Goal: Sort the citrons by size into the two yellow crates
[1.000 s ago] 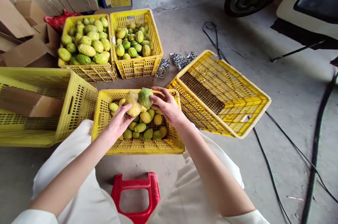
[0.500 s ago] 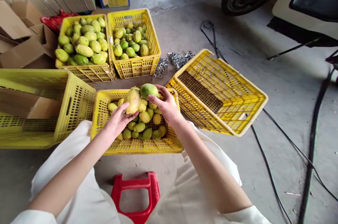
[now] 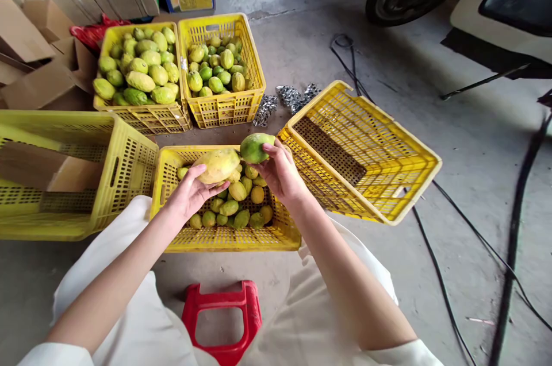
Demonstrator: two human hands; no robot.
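My left hand (image 3: pixel 193 195) is closed around a large, yellow, lemon-like fruit (image 3: pixel 219 165), thumb on its near side and fingers beneath. In my right hand (image 3: pixel 282 175) is a smaller green fruit (image 3: pixel 254 148), gripped between thumb and fingers. The two fruits are end to end, touching or nearly so. Both are held above a yellow plastic crate (image 3: pixel 233 243) between my knees. Inside it lie several yellow-green fruits (image 3: pixel 229 208), partly hidden by my hands.
Two yellow crates (image 3: pixel 226 110) of similar fruit stand behind. At left is a yellow-green crate (image 3: pixel 129 168) holding cardboard; at right, a tilted yellow crate (image 3: pixel 345 153). A red stool (image 3: pixel 250 320) sits below me. Black cables (image 3: pixel 513 239) cross the floor near a parked vehicle (image 3: pixel 474 15).
The yellow fruit has turned from upright to lying sideways in my left hand. My right hand has shifted slightly right with the green fruit, which is now tilted differently.
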